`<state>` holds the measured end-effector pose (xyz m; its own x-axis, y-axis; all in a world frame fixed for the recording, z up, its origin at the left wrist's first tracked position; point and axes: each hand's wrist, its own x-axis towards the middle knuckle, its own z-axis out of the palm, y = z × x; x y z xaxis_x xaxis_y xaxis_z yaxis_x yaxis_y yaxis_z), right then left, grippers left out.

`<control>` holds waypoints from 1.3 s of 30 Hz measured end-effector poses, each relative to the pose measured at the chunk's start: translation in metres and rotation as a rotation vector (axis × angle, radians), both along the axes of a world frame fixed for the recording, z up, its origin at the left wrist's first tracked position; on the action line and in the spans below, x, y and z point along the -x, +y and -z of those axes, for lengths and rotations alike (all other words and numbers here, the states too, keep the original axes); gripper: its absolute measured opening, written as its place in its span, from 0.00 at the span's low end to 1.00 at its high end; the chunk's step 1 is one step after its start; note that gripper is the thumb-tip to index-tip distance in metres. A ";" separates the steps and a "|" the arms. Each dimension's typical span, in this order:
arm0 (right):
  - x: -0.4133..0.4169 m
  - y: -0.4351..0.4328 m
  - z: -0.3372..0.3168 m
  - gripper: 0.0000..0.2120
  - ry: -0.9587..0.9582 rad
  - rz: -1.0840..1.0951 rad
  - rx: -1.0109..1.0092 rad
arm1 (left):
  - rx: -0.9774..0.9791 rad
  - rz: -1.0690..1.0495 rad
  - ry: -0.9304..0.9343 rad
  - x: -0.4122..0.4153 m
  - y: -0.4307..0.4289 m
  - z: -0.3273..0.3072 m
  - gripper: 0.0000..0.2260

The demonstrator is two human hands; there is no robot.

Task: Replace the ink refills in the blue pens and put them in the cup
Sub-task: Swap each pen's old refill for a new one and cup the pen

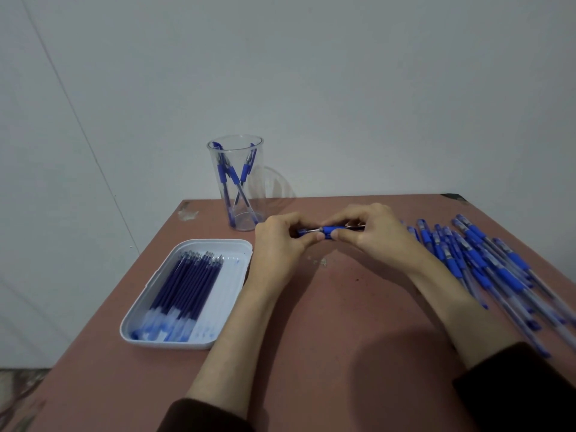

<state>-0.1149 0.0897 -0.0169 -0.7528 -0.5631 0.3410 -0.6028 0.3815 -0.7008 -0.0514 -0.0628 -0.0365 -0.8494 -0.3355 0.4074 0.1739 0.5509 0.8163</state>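
Head view: 1 blue pen (332, 230) is held level above the table (343, 307), a little in front of the cup (254, 194), between both hands. The left hand (280, 241) is pinched on the tip end, where a small metal cone is seen, and the right hand (371, 235) is closed with thumb and fingers round the blue rubber sleeve and the clear barrel behind it. The pen is judged to be light and stiff. Its smooth plastic barrel is probably slippery, so the ribbed rubber part is the better place to be gripped while the tip is turned. Whether the tip is being loosened or tightened cannot be told. The refills (187, 285) are laid side by side in a white plastic tray (232, 275) with rounded corners; they are thin dark tubes, likely to bend easily, and should be taken near the middle. Blue stains are seen in the tray, so smearing is possible. Some pens (232, 176) stand crossed in the transparent cup, which may be tipped easily. A loose pile of pens (486, 263) lies at the right.
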 end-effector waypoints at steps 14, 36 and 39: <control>-0.003 -0.004 -0.002 0.16 -0.042 -0.012 0.051 | 0.027 -0.015 -0.004 0.000 -0.002 -0.007 0.06; -0.014 -0.020 0.004 0.12 -0.035 -0.039 0.076 | 0.130 0.081 -0.117 -0.010 -0.023 -0.031 0.05; -0.013 -0.034 -0.001 0.11 0.047 0.011 0.049 | -0.168 -0.089 0.034 -0.009 -0.033 -0.045 0.06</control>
